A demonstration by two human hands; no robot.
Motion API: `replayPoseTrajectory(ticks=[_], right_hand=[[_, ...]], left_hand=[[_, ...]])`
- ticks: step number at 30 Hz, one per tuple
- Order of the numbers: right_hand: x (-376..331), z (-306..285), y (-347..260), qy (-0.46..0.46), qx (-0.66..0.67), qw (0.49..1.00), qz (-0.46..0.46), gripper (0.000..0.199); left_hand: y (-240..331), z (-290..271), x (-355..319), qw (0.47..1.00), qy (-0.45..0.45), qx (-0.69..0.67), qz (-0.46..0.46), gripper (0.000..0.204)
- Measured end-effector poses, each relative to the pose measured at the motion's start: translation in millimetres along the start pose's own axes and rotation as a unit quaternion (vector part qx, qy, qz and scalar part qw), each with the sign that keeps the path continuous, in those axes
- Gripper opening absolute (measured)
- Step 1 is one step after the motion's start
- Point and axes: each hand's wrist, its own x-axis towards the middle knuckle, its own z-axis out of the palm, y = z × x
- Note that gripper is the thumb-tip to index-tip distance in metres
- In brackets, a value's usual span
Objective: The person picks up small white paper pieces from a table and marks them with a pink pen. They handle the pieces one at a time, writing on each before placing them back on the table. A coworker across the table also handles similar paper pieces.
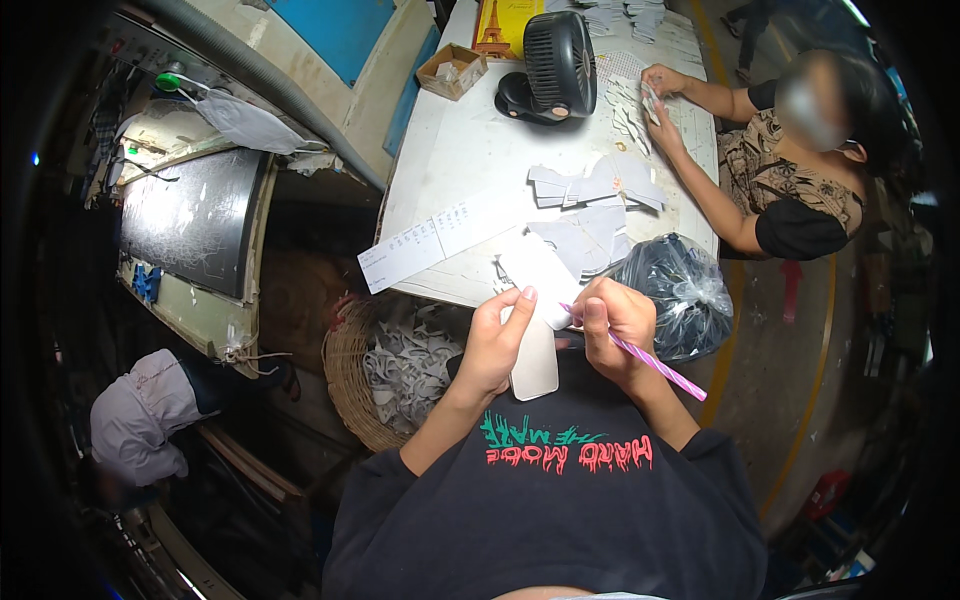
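Note:
My left hand is closed on a white cut piece with rounded corners, its thumb lying on top. Another pale panel shows just above it at the table edge; whether the two are joined I cannot tell. In my right hand is a pink-and-white striped pen, held in a writing grip with its tip end at the white piece. Beyond my hands, stacks of grey-white cut pieces lie on the white table. A long paper slip with handwriting rests to their left.
A black fan and a small cardboard box stand farther back. A black plastic bag sits at the right corner. Below left is a wicker basket of scraps. Across the table's right side, a co-worker's hands handle pieces.

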Motion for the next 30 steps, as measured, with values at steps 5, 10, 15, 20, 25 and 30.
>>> replayPoseTrajectory(ticks=[5, 10, 15, 20, 25, 30], right_hand=[[-3.4, 3.6, 2.5, 0.001, -0.010, 0.999, 0.037, 0.039], [-0.7, 6.2, 3.4, 0.032, -0.014, 0.999, -0.003, 0.031], [-1.4, 5.7, 1.2, 0.032, -0.004, 0.999, 0.015, 0.030], [-2.2, 3.8, 2.7, 0.005, -0.048, 0.999, 0.022, 0.036], [-3.0, 8.4, 2.0, 0.027, -0.011, 0.999, 0.033, 0.031], [-1.7, 7.9, 1.4, 0.014, -0.009, 1.000, 0.012, 0.036]], left_hand=[[-2.8, -6.8, 1.2, 1.000, -0.016, 0.001, -0.025, 0.034], [-5.6, -6.2, 1.3, 1.000, -0.011, 0.001, -0.023, 0.034], [-6.8, -4.1, 2.2, 1.000, -0.010, -0.002, -0.019, 0.036], [-6.3, -4.5, 2.3, 1.000, -0.014, -0.002, -0.016, 0.035], [-5.7, -4.7, 1.6, 1.000, -0.012, -0.003, -0.017, 0.034], [-6.1, -4.3, 2.6, 1.000, -0.011, -0.012, -0.011, 0.032]])
